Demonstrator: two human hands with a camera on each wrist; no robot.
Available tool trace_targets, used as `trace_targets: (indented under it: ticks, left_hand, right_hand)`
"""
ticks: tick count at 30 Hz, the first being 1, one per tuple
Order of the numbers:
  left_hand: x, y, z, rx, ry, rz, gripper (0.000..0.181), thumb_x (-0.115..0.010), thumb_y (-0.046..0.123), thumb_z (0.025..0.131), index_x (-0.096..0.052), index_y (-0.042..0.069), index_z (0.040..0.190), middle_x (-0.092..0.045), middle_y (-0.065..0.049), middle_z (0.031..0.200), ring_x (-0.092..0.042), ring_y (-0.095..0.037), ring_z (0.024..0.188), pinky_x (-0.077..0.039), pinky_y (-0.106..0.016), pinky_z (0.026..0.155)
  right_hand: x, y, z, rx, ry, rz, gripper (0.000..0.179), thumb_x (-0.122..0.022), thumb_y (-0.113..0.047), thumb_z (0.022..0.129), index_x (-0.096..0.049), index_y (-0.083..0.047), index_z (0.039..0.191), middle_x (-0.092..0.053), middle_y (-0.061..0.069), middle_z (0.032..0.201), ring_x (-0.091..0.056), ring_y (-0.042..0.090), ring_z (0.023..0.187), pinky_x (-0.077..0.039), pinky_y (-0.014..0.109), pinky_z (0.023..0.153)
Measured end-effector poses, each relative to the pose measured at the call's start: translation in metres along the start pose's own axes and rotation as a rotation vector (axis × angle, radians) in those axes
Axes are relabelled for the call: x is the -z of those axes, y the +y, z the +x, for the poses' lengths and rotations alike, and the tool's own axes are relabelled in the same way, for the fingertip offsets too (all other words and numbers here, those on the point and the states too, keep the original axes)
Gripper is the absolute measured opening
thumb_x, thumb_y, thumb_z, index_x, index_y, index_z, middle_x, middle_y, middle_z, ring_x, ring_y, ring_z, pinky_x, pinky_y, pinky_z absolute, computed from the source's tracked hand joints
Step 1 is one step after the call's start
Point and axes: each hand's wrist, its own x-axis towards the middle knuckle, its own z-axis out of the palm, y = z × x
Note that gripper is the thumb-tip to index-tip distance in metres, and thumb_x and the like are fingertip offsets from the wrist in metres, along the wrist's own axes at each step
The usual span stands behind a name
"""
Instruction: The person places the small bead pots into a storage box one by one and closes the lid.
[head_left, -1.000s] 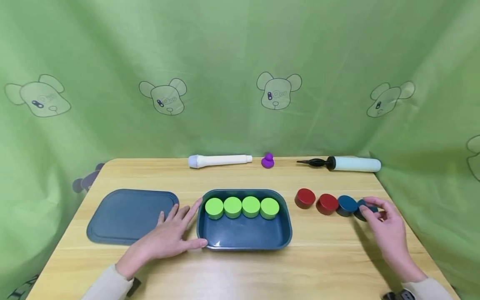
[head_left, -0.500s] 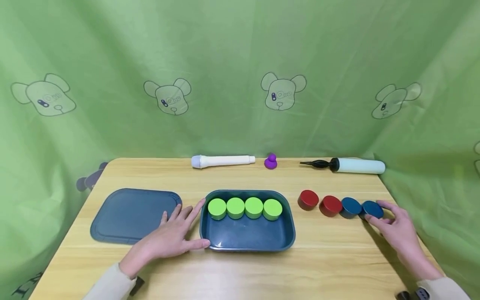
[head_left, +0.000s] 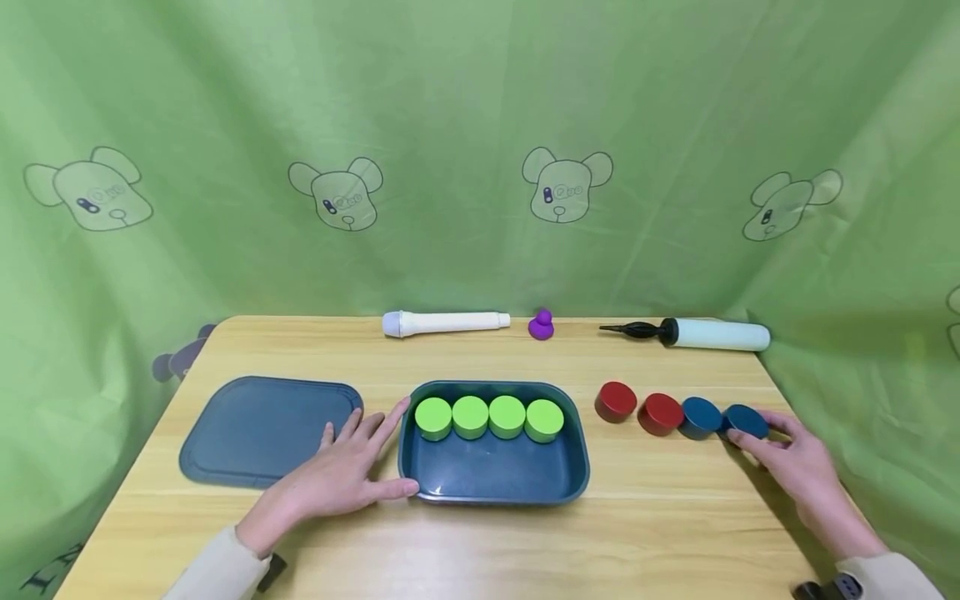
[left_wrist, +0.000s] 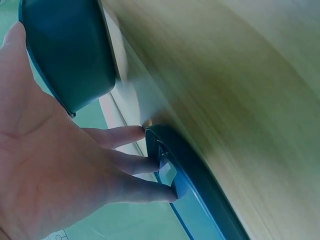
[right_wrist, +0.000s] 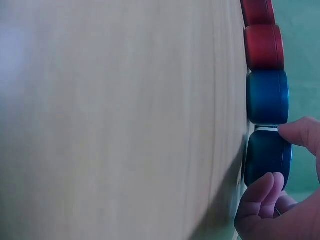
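My right hand point(head_left: 802, 467) pinches the outermost dark blue round tin point(head_left: 746, 422) at the right, thumb on one side and fingertips on the other. The right wrist view shows that tin point(right_wrist: 265, 152) standing close beside a second blue tin point(right_wrist: 267, 97). My left hand point(head_left: 341, 471) is spread wide, thumb and index fingertip at the left rim of the dark blue box point(head_left: 487, 475). Its other fingertips touch the flat dark blue lid point(head_left: 258, 429), as the left wrist view also shows at the lid's rim point(left_wrist: 192, 160). Several lime green round tins point(head_left: 470, 417) stand along the box's back wall.
Two red round tins point(head_left: 616, 402) continue the row leftward from the blue ones. Along the table's back edge lie a white microphone-shaped object point(head_left: 450, 322), a small purple knobbed piece point(head_left: 542, 325) and a hand pump point(head_left: 716, 334). A green curtain point(head_left: 450, 167) hangs behind and at both sides.
My right hand has shifted rightward from over the outermost blue tin to its right side, showing more of its top. The left hand holds its place; the head view has swung slightly.
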Motion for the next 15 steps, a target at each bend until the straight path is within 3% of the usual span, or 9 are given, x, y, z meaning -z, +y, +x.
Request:
trace_targets:
  ticks: [6, 15]
  left_hand:
    - [0.001, 0.0, -0.001, -0.004, 0.013, -0.007, 0.11, -0.065, 0.079, 0.095, -0.006, 0.036, 0.178, -0.041, -0.027, 0.165, -0.019, -0.065, 0.155, -0.009, -0.091, 0.111]
    - [0.0, -0.001, -0.001, 0.005, 0.016, -0.018, 0.111, -0.064, 0.083, 0.093, -0.007, 0.037, 0.178, -0.038, -0.032, 0.165, -0.018, -0.063, 0.156, -0.009, -0.089, 0.113]
  right_hand:
    - [-0.003, -0.008, -0.014, 0.018, 0.094, 0.045, 0.083, -0.081, -0.038, 0.102, -0.04, 0.009, 0.157, -0.063, -0.001, 0.09, -0.057, 0.007, 0.074, -0.05, 0.026, 0.06]
    - [-0.01, -0.038, -0.041, 0.028, 0.244, 0.101, 0.075, -0.087, -0.035, 0.096, -0.05, -0.001, 0.152, -0.06, -0.012, 0.084, -0.055, 0.002, 0.074, -0.047, 0.022, 0.055]
